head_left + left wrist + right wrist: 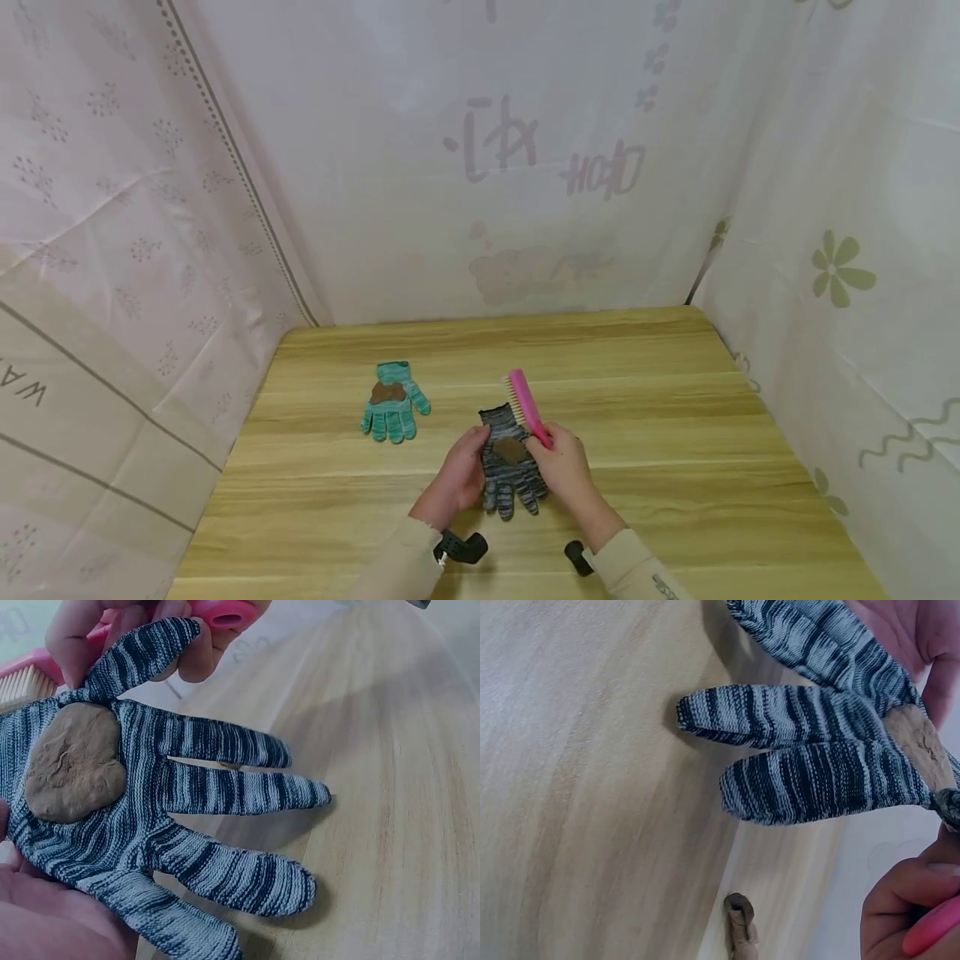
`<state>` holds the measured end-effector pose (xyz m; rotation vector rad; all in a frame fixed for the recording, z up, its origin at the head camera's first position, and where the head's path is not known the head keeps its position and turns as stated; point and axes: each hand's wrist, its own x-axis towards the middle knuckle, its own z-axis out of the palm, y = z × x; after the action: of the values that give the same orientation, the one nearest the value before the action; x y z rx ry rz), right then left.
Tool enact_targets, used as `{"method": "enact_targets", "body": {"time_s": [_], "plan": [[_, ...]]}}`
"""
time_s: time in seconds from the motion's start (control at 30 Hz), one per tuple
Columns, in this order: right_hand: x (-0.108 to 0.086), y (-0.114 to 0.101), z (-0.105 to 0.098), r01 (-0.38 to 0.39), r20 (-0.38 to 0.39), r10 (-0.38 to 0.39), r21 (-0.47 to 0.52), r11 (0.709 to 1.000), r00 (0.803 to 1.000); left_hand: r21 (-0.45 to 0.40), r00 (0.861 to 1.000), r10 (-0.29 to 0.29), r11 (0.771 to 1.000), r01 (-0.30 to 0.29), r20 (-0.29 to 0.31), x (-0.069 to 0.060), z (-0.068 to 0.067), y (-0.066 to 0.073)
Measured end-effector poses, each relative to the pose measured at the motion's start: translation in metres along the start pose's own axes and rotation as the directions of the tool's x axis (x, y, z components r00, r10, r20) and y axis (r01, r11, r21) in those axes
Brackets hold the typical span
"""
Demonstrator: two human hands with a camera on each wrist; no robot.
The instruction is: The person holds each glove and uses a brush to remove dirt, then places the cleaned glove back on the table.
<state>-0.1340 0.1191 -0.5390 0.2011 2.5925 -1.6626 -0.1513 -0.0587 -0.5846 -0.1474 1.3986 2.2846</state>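
Note:
A dark grey striped knitted glove [498, 479] is held just above the table, fingers toward the person, with a flat brown patch [77, 763] on its face. My left hand [460, 473] grips the glove's left edge; in the left wrist view that hand [56, 919] lies under it. My right hand [564, 467] holds a pink brush [528, 406] with pale bristles by its handle and pinches the glove's thumb side. In the right wrist view, the curled right fingers [907, 900] wrap the pink handle beside the glove.
On the wooden table [337, 500], a green striped glove [395, 417] with a brown patch [388, 392] lies at the back left. A small brown rolled piece [742, 926] shows in the right wrist view. Patterned cloth [390, 167] hangs behind and at both sides.

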Motion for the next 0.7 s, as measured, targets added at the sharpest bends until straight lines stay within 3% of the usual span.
{"method": "enact_targets", "body": {"time_s": [0.13, 0.27, 0.4, 0.7], "plan": [[0.0014, 0.0055, -0.0012, 0.01, -0.01, -0.01, -0.004, 1.0, 1.0, 0.013, 1.0, -0.03, 0.999, 0.03, -0.009, -0.0023, 0.0032, -0.0006], [0.0008, 0.009, -0.0023, 0.015, -0.013, -0.015, 0.003, 1.0, 1.0, -0.038, 0.994, -0.049, 0.998, 0.053, 0.094, -0.0057, 0.0061, 0.0013], [-0.0017, 0.0095, -0.0022, 0.023, -0.025, -0.023, 0.002, 1.0, 0.999, -0.061, 0.985, -0.066, 0.995, 0.077, 0.157, -0.0061, 0.0069, 0.0027], [-0.0012, 0.0094, -0.0026, 0.02, -0.02, -0.02, -0.022, 1.0, 1.0, -0.04, 0.996, -0.044, 0.998, 0.047, 0.081, -0.0024, 0.0056, 0.0054]]}}
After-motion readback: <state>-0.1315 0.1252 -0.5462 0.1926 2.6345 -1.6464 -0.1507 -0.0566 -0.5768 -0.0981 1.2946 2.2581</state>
